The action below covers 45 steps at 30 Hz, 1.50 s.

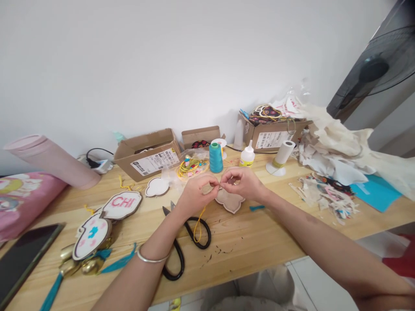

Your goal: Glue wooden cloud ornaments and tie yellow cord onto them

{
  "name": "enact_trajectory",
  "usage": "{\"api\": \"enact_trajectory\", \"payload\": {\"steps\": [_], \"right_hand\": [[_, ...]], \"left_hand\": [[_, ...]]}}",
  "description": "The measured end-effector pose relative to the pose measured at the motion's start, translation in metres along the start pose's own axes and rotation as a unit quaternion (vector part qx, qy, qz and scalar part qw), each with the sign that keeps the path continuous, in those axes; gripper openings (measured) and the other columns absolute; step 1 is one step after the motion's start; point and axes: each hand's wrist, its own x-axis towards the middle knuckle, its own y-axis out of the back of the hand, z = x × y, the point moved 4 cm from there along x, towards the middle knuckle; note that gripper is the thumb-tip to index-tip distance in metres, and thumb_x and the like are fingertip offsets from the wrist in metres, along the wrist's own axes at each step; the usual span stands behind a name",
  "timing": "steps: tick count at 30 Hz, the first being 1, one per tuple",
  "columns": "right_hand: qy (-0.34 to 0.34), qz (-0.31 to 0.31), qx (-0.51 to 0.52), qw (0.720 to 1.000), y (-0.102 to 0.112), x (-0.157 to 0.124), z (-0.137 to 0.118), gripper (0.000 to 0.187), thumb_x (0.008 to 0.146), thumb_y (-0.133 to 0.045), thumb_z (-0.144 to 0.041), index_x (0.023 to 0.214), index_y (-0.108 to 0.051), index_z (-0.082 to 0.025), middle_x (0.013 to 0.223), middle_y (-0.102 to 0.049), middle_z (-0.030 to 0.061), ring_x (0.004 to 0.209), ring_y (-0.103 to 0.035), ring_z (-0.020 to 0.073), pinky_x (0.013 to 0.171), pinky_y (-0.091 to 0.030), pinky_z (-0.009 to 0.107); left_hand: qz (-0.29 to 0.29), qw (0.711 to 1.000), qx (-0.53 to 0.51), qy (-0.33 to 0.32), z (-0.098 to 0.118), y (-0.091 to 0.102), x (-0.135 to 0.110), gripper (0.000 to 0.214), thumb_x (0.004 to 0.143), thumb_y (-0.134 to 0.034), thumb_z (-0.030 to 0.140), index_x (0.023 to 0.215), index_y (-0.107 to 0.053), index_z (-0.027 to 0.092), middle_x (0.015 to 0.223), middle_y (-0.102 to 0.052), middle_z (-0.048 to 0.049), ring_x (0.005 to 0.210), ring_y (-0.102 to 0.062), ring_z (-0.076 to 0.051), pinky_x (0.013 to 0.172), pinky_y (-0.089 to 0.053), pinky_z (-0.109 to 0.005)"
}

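The yellow cord (202, 211) hung down from beneath the left hand (199, 194), in front of the teal thread cone, and looped across a handle of the black scissors (209, 236). A scalloped plaque (231, 202) lay flat on the wooden table (256, 235), in front of the cone and slightly right, under the fingers of the right hand (244, 183), which hid its far part.

Just left of the teal thread cone (215, 159) was a plastic bag of cords and beads (192, 167); farther left stood an open cardboard box (147, 156). Right of the cone stood a glue bottle (247, 154), then a white roll (284, 154). The left forearm passed over the scissors, covering part of them.

Before the cone, both hands met nearly tip to tip, each with thumb and index finger pinched together; what was between them was too fine to tell.
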Motion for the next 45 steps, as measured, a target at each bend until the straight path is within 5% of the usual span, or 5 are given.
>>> {"api": "enact_trajectory", "payload": {"steps": [6, 14, 22, 31, 45], "right_hand": [[0.211, 0.024, -0.166, 0.963, 0.002, -0.003, -0.010, 0.006, 0.071, -0.054, -0.016, 0.069, -0.059, -0.017, 0.069, -0.060, 0.0023, 0.062, -0.052, 0.0096, 0.057, -0.041, 0.022], [0.110, 0.112, -0.150, 0.976, 0.015, 0.000, -0.006, 0.007, 0.070, -0.053, -0.013, 0.064, -0.053, -0.018, 0.062, -0.053, 0.0000, 0.056, -0.046, 0.0094, 0.054, -0.040, 0.023], [0.033, 0.070, -0.117, 0.990, 0.007, -0.002, 0.001, 0.006, 0.072, -0.048, -0.016, 0.067, -0.047, -0.018, 0.060, -0.050, -0.0011, 0.057, -0.046, 0.0100, 0.052, -0.037, 0.022], [0.095, 0.041, -0.177, 0.979, -0.002, -0.005, -0.007, 0.005, 0.075, -0.050, -0.019, 0.070, -0.051, -0.019, 0.065, -0.054, 0.0003, 0.059, -0.047, 0.0107, 0.055, -0.038, 0.024], [0.173, 0.050, -0.222, 0.958, -0.001, -0.003, -0.013, 0.008, 0.078, -0.050, -0.020, 0.075, -0.057, -0.019, 0.073, -0.060, 0.0036, 0.070, -0.053, 0.0139, 0.062, -0.042, 0.027]], "left_hand": [[-0.028, 0.997, -0.016, 0.064, 0.000, 0.001, 0.001, 0.007, 0.070, -0.050, 0.014, 0.064, -0.053, 0.017, 0.063, -0.056, 0.0020, 0.062, -0.051, -0.010, 0.063, -0.041, -0.023], [0.012, 0.983, -0.077, 0.167, -0.027, 0.012, -0.001, 0.006, 0.066, -0.044, 0.019, 0.061, -0.044, 0.018, 0.061, -0.051, 0.0020, 0.061, -0.049, -0.012, 0.061, -0.039, -0.025], [-0.175, 0.950, 0.131, 0.225, -0.049, 0.039, -0.009, 0.024, 0.068, -0.036, 0.020, 0.044, -0.039, 0.018, 0.042, -0.037, 0.0042, 0.043, -0.035, -0.010, 0.045, -0.025, -0.024], [-0.048, 0.979, -0.036, 0.196, -0.049, 0.018, -0.009, 0.021, 0.071, -0.049, 0.023, 0.082, -0.066, 0.019, 0.080, -0.065, -0.0042, 0.069, -0.057, -0.016, 0.061, -0.043, -0.026], [-0.019, 0.768, -0.535, 0.352, -0.012, -0.020, -0.011, 0.014, 0.066, -0.067, 0.023, 0.075, -0.069, 0.012, 0.071, -0.063, -0.0047, 0.066, -0.055, -0.010, 0.071, -0.047, -0.026]]}}
